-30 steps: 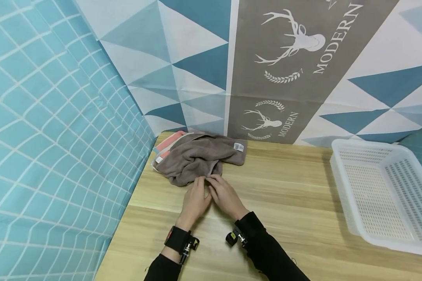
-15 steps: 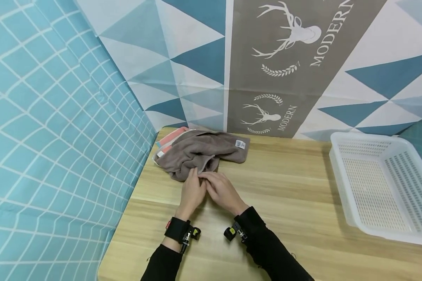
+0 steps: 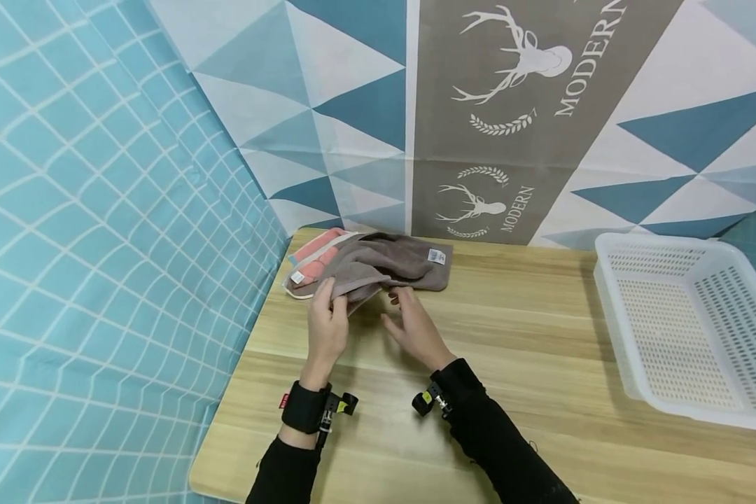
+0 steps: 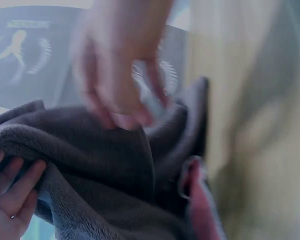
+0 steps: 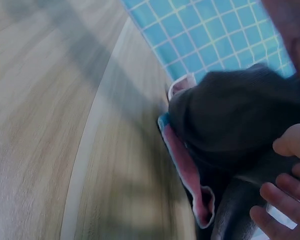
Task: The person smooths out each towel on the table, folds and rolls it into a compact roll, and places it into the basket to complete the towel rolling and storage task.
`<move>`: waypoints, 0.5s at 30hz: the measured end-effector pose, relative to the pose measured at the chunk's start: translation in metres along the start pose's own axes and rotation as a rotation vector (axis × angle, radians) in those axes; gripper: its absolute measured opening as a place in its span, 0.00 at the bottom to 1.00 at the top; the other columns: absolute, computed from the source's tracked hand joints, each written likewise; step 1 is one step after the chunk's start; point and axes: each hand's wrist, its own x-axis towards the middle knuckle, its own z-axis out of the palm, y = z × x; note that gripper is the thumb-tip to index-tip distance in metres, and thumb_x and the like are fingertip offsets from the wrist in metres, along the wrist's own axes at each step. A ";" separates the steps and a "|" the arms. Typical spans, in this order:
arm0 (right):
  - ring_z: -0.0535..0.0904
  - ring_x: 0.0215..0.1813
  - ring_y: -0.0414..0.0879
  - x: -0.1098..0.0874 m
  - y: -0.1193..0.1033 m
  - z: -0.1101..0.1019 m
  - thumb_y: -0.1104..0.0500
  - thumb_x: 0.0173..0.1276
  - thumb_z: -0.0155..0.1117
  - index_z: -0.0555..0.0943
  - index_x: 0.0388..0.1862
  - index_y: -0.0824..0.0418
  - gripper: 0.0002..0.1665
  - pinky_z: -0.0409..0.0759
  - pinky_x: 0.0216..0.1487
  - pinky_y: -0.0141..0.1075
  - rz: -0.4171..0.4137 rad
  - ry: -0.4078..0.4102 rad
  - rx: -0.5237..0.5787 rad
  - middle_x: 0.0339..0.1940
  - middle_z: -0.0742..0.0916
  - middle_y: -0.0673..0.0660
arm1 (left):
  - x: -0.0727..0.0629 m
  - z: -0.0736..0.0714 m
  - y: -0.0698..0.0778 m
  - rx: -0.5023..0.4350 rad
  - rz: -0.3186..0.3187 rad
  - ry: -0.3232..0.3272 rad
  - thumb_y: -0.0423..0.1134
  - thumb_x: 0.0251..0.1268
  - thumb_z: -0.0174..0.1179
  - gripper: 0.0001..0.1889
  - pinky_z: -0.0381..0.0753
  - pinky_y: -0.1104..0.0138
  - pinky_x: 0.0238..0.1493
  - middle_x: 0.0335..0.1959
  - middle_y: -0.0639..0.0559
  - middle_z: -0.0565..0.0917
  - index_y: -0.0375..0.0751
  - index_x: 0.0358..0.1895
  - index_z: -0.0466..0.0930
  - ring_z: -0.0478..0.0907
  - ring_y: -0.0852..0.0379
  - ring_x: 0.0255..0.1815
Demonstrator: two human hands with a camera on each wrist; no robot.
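Observation:
A grey-brown towel (image 3: pixel 409 260) lies crumpled near the back of the wooden table, a white label on its right end. My left hand (image 3: pixel 327 325) pinches its front edge and lifts it into a fold; in the left wrist view the fingers (image 4: pixel 21 192) are tucked at the fabric. Just to the right, my right hand (image 3: pixel 418 330) has its fingers loosely bent beside the towel's front edge, holding nothing. The right wrist view shows its thumb and fingertips (image 5: pixel 277 202) spread apart over the grey cloth. A coral-pink cloth (image 3: pixel 315 255) with a pale border shows under the towel's left side.
At the right of the table (image 3: pixel 516 350) stands a white perforated plastic basket (image 3: pixel 630 350). A blue grid-patterned sheet (image 3: pixel 132 280) borders the left edge, and a patterned backdrop (image 3: pixel 353 140) rises behind the towel.
The hands were together at the towel's front edge and have separated. My left hand has moved up and left with the edge, uncovering more pink cloth; my right hand has let go.

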 end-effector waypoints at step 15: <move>0.69 0.67 0.59 -0.005 0.007 -0.017 0.77 0.57 0.58 0.50 0.80 0.56 0.54 0.73 0.62 0.52 0.185 0.052 0.062 0.68 0.68 0.66 | 0.010 -0.030 0.060 -0.649 0.123 -0.024 0.26 0.68 0.33 0.22 0.77 0.69 0.37 0.29 0.51 0.82 0.27 0.40 0.83 0.75 0.62 0.29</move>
